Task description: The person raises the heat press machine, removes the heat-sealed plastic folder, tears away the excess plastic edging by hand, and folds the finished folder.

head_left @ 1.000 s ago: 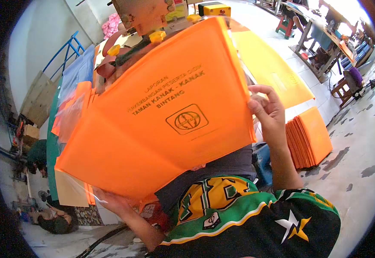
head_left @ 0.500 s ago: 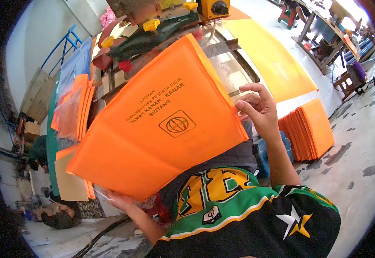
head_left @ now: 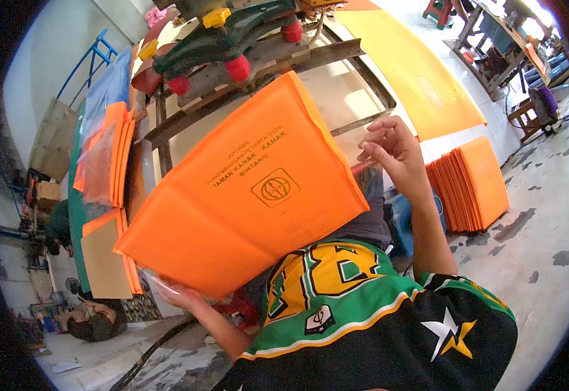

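A large orange folder [head_left: 232, 215] with dark printed lettering and a round emblem hangs tilted before my body. At its lower left edge, my left hand [head_left: 183, 298] supports it from below; its fingers are partly hidden, and shiny clear plastic shows beside them. My right hand [head_left: 394, 156] is raised just off the folder's right edge, thumb and fingertips brought together. Anything between those fingertips is too small to make out. Behind the folder is a machine with a dark metal frame [head_left: 317, 55], a green arm [head_left: 226, 39] and red knobs.
Orange folders [head_left: 105, 156] under clear plastic lie on the left, with a beige-faced piece [head_left: 107, 257] below them. Yellow-orange sheets [head_left: 415, 78] cover the table's right side. A thick stack of orange folders [head_left: 470, 186] stands at right. Farther back is a workbench [head_left: 493, 45].
My right hand has come away from the folder's right edge. The folder has shifted slightly, and the view has tipped so the machine sits higher, showing more of its frame.
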`<action>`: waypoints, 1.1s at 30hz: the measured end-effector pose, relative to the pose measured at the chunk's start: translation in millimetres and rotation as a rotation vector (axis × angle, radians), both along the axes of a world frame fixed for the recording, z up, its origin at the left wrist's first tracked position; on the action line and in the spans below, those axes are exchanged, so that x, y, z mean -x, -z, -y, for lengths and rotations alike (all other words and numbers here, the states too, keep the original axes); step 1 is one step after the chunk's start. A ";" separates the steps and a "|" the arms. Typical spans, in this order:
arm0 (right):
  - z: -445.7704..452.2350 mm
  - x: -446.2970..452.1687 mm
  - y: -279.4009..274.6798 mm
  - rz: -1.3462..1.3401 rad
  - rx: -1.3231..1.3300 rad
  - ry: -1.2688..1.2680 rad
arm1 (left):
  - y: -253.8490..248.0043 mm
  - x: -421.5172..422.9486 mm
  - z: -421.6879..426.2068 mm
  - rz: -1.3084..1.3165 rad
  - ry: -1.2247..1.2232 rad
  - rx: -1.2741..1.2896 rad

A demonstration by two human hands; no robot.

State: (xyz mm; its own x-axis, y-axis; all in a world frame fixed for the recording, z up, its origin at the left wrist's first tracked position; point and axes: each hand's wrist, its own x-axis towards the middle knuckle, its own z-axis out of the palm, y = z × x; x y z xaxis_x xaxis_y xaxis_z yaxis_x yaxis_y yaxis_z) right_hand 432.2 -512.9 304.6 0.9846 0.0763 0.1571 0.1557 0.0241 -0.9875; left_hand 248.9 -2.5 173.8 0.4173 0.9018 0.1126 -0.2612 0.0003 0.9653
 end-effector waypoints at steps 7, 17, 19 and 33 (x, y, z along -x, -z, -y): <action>-1.0 -18.0 -21.8 0.028 -0.013 -0.021 | -57.0 -6.2 4.7 -0.130 -0.089 -0.032; -31.3 -61.7 -43.3 -0.069 0.232 -0.150 | -174.1 -74.7 64.8 0.061 -0.238 -0.871; -35.0 -67.7 -47.1 -0.043 0.342 -0.168 | -194.1 -104.0 99.2 0.052 0.122 -0.870; -60.1 -84.8 -52.1 0.233 0.274 -0.196 | -242.2 -250.5 204.9 -0.386 1.179 -0.982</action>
